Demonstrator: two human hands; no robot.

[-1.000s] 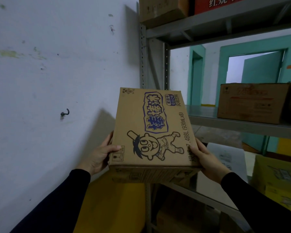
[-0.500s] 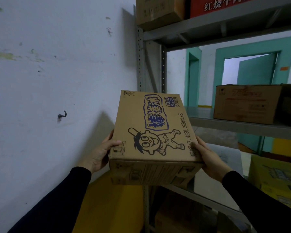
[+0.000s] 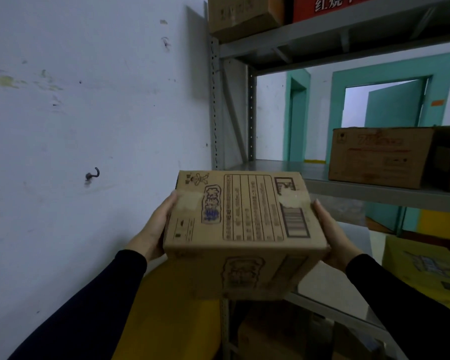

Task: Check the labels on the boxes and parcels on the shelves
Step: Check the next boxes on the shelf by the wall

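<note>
I hold a brown cardboard box [image 3: 244,224] in front of me, level with the grey metal shelf [image 3: 374,196]. The face turned up carries a printed text table, a barcode and a torn strip of tape. My left hand [image 3: 157,229] presses flat on the box's left side. My right hand [image 3: 333,237] grips its right side. Both sleeves are dark. The box is slightly blurred.
A white wall with a metal hook [image 3: 92,175] is on the left. Another brown box [image 3: 379,157] sits on the middle shelf, and two boxes [image 3: 242,14] on the shelf above. A yellow box [image 3: 424,266] lies lower right. Teal door frames stand behind.
The box has been tipped toward me: the cartoon face has rolled down to the front, and the face with the text table and barcode now points up. My hands stayed on its sides.
</note>
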